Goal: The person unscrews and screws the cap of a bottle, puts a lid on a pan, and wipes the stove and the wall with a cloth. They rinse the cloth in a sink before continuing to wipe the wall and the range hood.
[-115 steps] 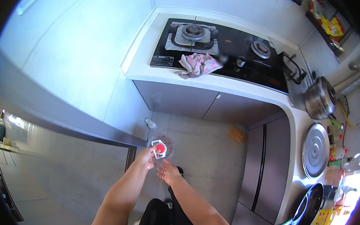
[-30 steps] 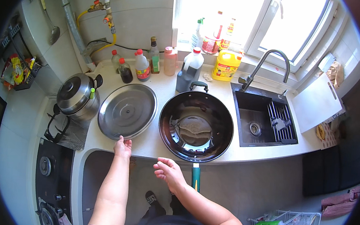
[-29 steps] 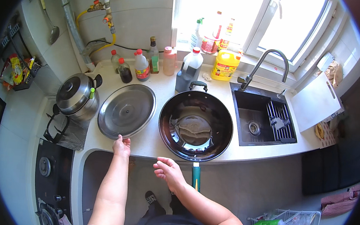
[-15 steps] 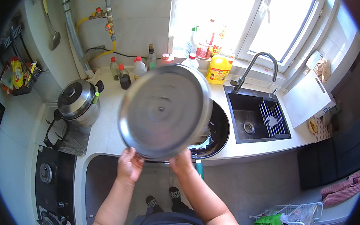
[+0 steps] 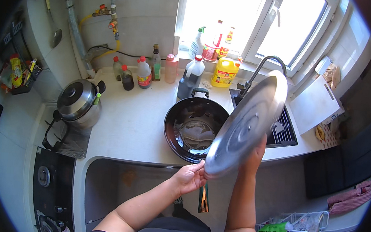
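Observation:
I hold a large round steel lid [image 5: 247, 123] tilted on edge above the sink side of the counter. My left hand [image 5: 190, 177] grips its lower rim. My right hand [image 5: 254, 155] supports it from behind, mostly hidden by the lid. Just left of the lid a black wok [image 5: 193, 126] sits on the white counter [image 5: 128, 124], its handle pointing toward me. The lid covers part of the sink [image 5: 282, 128] and the wok's right edge.
A steel pressure pot [image 5: 76, 102] stands at the counter's left on a grey cloth. Several bottles [image 5: 144, 72] and a yellow jug [image 5: 224, 72] line the wall and windowsill. A tap [image 5: 263, 63], a white cutting board [image 5: 315, 104], and a black hob [image 5: 51, 184] are nearby.
The lid lay flat on the counter left of the wok a second ago. Both hands lifted it, and it has swung right and tilted on edge over the sink.

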{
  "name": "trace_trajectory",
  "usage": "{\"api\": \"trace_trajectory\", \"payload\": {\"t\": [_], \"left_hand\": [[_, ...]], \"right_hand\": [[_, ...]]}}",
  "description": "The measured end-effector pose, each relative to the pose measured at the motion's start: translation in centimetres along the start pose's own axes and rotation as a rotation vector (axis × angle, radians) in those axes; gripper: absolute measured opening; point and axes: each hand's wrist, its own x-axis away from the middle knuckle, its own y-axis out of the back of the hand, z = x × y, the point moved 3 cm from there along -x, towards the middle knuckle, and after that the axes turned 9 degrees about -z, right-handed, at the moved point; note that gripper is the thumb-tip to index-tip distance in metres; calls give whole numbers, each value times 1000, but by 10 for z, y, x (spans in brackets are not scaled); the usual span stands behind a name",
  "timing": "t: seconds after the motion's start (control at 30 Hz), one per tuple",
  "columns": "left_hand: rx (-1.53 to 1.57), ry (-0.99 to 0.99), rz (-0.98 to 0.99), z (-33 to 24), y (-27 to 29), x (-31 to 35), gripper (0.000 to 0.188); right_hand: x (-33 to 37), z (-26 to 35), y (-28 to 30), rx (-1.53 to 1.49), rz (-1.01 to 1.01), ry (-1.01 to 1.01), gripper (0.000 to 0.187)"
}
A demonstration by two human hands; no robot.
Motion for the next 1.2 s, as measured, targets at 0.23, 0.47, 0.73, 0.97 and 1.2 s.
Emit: {"api": "trace_trajectory", "payload": {"t": [0.23,0.47,0.73,0.97,1.2], "left_hand": [[-586,-555,-672,25,65,-19,41],[-671,-363,-547,45,83,-34,77],[-741,-196,-370,58,81,-63,61],[-1001,-272,-476,71,93,-73,46],[-1129,-719,-500,80,88,-70,44]], "right_hand": [[-38,-70,-55,1214,319,351,41],[-32,-159,-68,1442,568,103,40],[-22,-168,-70,1454,603,125,48],[57,-105,40,1009,113,-107,30],[139,-137,63,338,435,-1116,26]]}}
